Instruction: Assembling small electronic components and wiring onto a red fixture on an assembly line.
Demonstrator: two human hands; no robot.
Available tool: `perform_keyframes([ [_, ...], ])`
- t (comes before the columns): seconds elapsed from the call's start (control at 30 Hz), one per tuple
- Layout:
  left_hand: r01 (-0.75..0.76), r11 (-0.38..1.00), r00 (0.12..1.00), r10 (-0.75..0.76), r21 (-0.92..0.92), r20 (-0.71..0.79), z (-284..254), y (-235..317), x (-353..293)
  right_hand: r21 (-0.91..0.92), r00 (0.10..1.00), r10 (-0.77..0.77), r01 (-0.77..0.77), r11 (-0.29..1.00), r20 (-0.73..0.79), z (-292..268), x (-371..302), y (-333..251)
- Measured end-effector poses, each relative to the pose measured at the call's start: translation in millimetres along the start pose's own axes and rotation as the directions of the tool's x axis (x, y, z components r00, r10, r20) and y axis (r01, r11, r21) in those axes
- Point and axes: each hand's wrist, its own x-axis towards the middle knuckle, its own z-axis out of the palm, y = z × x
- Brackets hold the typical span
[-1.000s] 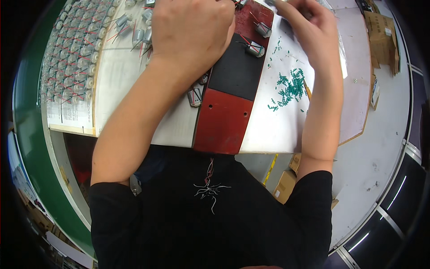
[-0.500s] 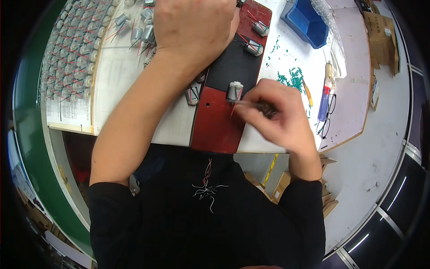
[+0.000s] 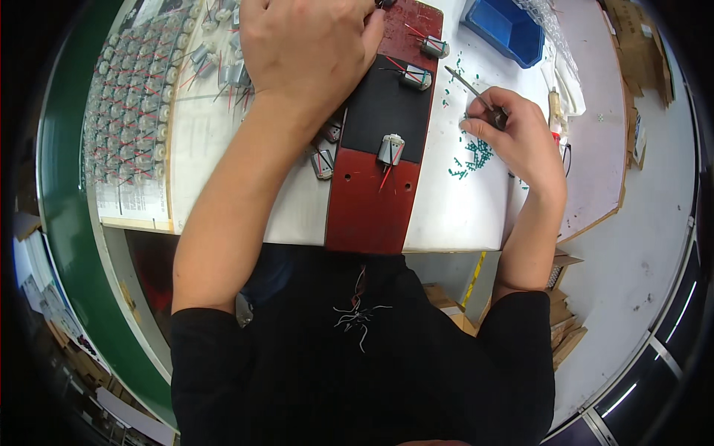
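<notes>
The right hand (image 3: 519,134) pinches a thin tool (image 3: 469,88) that slants far and left. Its tip is just right of a small motor (image 3: 418,78) on the black pad (image 3: 372,123). The left hand (image 3: 305,48) is curled, left of the pad; I cannot tell what it holds.

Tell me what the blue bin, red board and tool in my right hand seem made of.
Bin: likely smooth plastic, going by its even colour and soft sheen.
Board: perhaps painted wood; the red surface is scuffed, its inside hidden.
Tool: shaft probably metal, grey with a shine; the handle is dark and partly covered, so unclear.
</notes>
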Motion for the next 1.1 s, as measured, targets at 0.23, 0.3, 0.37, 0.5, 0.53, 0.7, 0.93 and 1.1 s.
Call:
perform_keyframes([
  [0.23,-0.116,0.968,0.968,0.060,-0.223,-0.245,11,-2,3,-0.129,0.995,-0.086,0.080,0.988,-0.042,7,0,3],
  [0.3,-0.358,0.818,0.812,0.036,-0.450,-0.582,35,-6,3,-0.106,0.989,-0.136,0.130,0.986,-0.050,4,-3,9],
  [0.37,-0.274,0.906,0.907,0.131,-0.324,-0.401,7,4,13,-0.081,0.970,-0.236,0.231,0.969,-0.052,-1,-8,15],
  [0.5,-0.157,0.987,0.987,0.155,0.043,0.044,-18,12,25,-0.073,0.976,-0.216,0.218,0.973,0.032,-1,-1,20],
  [0.53,-0.146,0.987,0.987,0.141,0.062,0.073,-14,12,27,-0.066,0.977,-0.213,0.214,0.975,0.020,0,0,21],
  [0.7,-0.098,0.995,0.991,0.094,0.034,0.099,-7,10,34,-0.029,0.950,-0.312,0.311,0.950,-0.029,-1,2,25],
  [0.93,-0.231,0.955,0.973,0.225,-0.185,-0.056,-47,-12,24,0.099,0.976,-0.203,0.210,0.973,-0.073,-9,0,23],
  [1.1,-0.412,0.836,0.907,0.416,-0.362,-0.072,-54,-19,-18,0.171,0.959,-0.213,0.245,0.954,-0.187,0,5,25],
])
